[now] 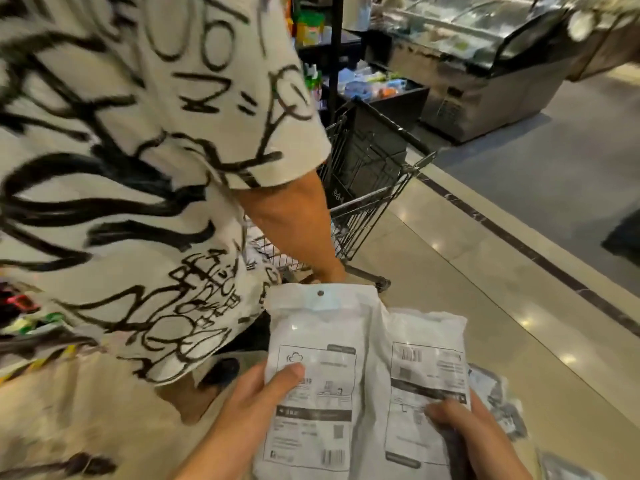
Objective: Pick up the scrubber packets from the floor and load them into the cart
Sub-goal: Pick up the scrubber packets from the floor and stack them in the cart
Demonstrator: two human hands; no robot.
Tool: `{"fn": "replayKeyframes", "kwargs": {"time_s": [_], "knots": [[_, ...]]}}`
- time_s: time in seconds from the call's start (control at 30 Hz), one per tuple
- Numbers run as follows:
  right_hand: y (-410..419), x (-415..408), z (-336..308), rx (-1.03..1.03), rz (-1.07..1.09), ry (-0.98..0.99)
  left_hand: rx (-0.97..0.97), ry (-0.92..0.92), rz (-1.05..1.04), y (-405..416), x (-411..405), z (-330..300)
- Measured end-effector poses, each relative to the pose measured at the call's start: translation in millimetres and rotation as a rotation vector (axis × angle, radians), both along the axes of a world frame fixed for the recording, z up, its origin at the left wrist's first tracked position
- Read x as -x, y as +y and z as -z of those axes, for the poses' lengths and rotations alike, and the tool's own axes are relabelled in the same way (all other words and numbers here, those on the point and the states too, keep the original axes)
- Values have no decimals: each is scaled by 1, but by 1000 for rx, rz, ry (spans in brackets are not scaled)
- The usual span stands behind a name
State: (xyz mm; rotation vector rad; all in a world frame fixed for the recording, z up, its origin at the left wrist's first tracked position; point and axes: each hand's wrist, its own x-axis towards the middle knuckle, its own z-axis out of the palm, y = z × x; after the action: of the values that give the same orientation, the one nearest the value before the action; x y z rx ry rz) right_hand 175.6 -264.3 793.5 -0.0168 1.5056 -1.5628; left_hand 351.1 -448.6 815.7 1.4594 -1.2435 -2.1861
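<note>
Nearest the camera, the left hand grips the left scrubber packet, thumb curled over its printed back label and the other fingers hidden beneath it; the right hand holds the right scrubber packet, fingers curled over the lower edge of its label; the 2 white packets are held side by side, touching, backs up, above the floor; the left one overlaps the right one's edge and shows a hanging hole at its top; just right of the right hand, more pale packets lie on the glossy tiles, blurred, so their number cannot be told; to the left stands another person in a cream shirt covered with black scribbled lettering, whose bare arm reaches down in front of the cart; that hand is hidden behind the top of the left packet, so its hold cannot be told; the wire cart stands just beyond the held packets, and something pale, perhaps packets, shows through its mesh low down; a dark band runs across the floor on the right; farther off stand a black shelf with coloured goods and a glass-topped freezer chest.
</note>
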Motion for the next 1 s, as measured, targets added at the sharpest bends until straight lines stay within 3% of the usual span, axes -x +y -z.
{"fn": "replayKeyframes", "kwargs": {"time_s": [0.43, 0.7, 1.0], "knots": [[0, -35, -2, -102, 29, 34, -5, -19, -1, 6, -42, 26], [-39, -60, 1, -146, -44, 88, 8, 11, -41, -18, -75, 32], [-100, -27, 4, -178, -96, 133, -20, 59, -61, -75, -52, 37]]}}
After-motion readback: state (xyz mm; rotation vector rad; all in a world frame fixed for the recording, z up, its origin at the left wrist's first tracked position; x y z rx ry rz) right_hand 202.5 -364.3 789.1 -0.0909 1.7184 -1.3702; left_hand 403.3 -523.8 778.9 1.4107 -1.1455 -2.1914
